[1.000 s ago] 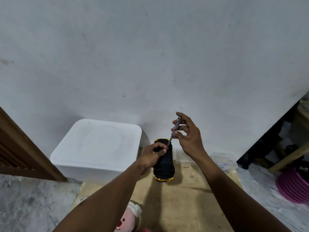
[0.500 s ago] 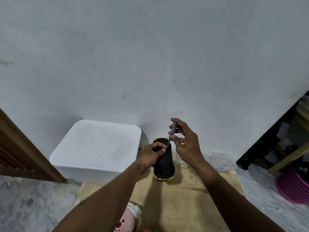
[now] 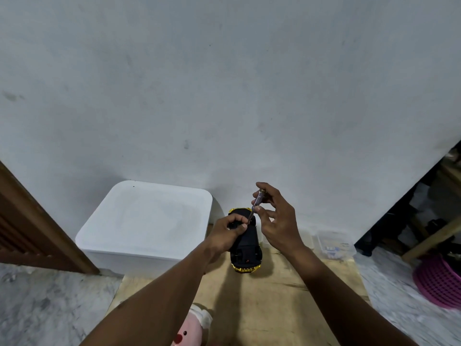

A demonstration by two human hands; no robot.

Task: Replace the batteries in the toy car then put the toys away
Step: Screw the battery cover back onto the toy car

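A yellow toy car (image 3: pixel 245 248) lies upside down, its black underside facing up, above a low wooden board (image 3: pixel 269 300). My left hand (image 3: pixel 225 234) grips the car's far half from the left. My right hand (image 3: pixel 277 221) pinches a small screwdriver (image 3: pixel 255 204) by its handle, the tip angled down onto the car's underside right beside my left thumb. The screw itself is hidden behind my fingers.
A white lidded box (image 3: pixel 147 221) stands against the wall to the left of the car. A clear plastic container (image 3: pixel 334 244) sits at the right of the board. A pink plush toy (image 3: pixel 190 330) lies near the bottom edge. A pink basket (image 3: pixel 439 280) is on the marble floor, far right.
My right hand dipped lower with the screwdriver half a second ago and has since risen a little again, fingers shifting on the handle. The car and my left hand stay put.
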